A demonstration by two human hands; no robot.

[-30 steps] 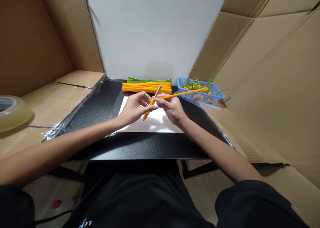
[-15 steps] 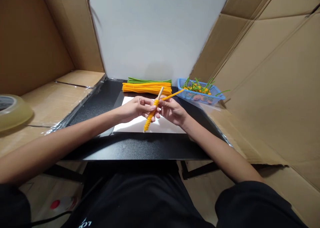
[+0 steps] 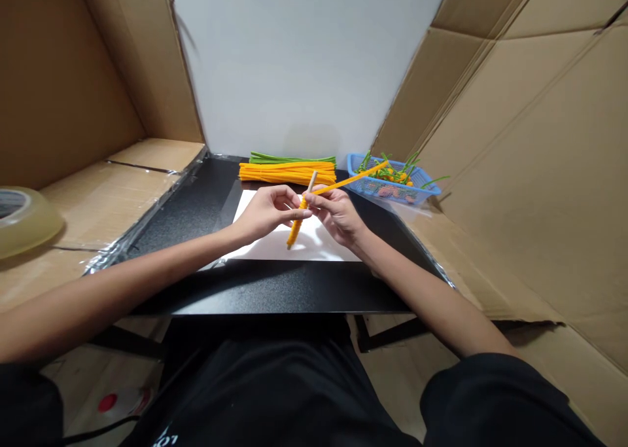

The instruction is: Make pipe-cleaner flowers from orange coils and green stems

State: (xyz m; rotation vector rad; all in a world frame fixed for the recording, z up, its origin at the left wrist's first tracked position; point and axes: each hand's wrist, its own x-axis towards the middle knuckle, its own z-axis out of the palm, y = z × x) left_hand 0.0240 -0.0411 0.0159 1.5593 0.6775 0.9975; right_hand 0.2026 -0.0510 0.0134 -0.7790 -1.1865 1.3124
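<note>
Both hands meet over a white sheet of paper (image 3: 260, 249) in the middle of the black table. My left hand (image 3: 269, 213) is closed on a thin pale stick (image 3: 313, 181), which leans with its top away from me. An orange pipe cleaner (image 3: 296, 228) is wound in tight coils round the stick's lower part. My right hand (image 3: 338, 216) pinches this pipe cleaner close to the coils, and its straight free end sticks out to the upper right, in front of the blue basket. Some fingertips hide one another around the stick.
Behind the hands lie bundles of orange pipe cleaners (image 3: 284, 173) and green pipe cleaners (image 3: 294, 158). A blue basket (image 3: 417, 195) with green and orange pieces stands at the back right. A tape roll (image 3: 44, 228) lies at far left. Cardboard walls (image 3: 540, 172) flank the table.
The stick has turned a little more upright, and its lower end has moved up and slightly right. The pipe cleaner's free end now reaches further to the right and higher.
</note>
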